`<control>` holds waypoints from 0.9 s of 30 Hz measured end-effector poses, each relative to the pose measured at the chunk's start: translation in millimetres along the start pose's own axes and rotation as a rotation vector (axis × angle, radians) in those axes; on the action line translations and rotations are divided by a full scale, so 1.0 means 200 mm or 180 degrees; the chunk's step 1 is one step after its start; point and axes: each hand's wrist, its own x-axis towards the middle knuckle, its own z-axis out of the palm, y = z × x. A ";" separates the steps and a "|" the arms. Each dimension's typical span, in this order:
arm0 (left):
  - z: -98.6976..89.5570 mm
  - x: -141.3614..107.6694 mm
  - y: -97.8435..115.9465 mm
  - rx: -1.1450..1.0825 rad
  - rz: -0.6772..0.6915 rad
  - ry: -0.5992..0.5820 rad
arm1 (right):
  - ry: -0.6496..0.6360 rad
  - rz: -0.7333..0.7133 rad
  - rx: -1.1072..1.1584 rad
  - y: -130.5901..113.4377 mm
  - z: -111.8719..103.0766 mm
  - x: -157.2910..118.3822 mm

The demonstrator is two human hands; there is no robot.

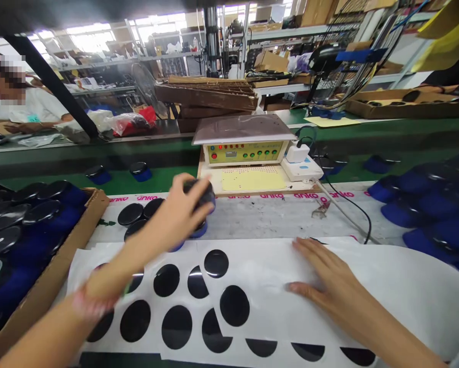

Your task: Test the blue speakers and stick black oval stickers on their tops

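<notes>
My left hand [183,207] is closed round a blue jar with a black top [210,197], lifted over the middle of the bench and slightly blurred. Below and left of it stand several more black-topped blue jars [130,214], partly hidden by my forearm. My right hand [324,266] lies flat, fingers stretched, on a white backing sheet [267,266]. On that sheet's left end are two round black stickers [234,305]. Beneath it spreads another white sheet with several black round stickers [176,327], some of them covered by the upper sheet.
A cardboard box [72,237] full of blue jars stands at left. More blue jars [436,194] crowd the right side. Behind the bench are a control box [244,152], a power strip [301,168] with cables, and a green conveyor [168,174]. A person [30,105] sits at far left.
</notes>
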 end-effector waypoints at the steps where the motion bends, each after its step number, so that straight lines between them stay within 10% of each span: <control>1: -0.04 0.13 -0.09 0.0037 -0.0239 0.0039 | -0.0080 -0.0087 -0.0020 0.00 0.01 0.00; 4: -0.09 0.45 -0.32 0.0066 -0.0616 0.0064 | -0.0125 -0.0214 -0.0003 0.01 0.04 0.01; 8: -0.07 0.54 -0.40 0.0053 -0.0727 0.0108 | 0.0102 -0.0425 -0.0061 0.03 0.05 0.03; 12: -0.02 0.41 -0.26 -0.0006 -0.0309 -0.0062 | 0.0296 -0.0478 0.0165 -0.10 0.00 0.03; 16: 0.01 0.26 -0.06 -0.0192 0.0017 -0.0375 | -0.0641 -0.0765 0.1202 -0.41 -0.04 0.05; 20: 0.03 0.01 0.13 -0.0716 0.0048 0.0149 | -0.1095 -0.0810 0.1381 -0.57 0.00 0.08; 27: 0.25 -0.39 0.20 -0.4235 -0.1633 -0.0331 | -0.1271 -0.0650 0.1199 -0.59 0.05 0.10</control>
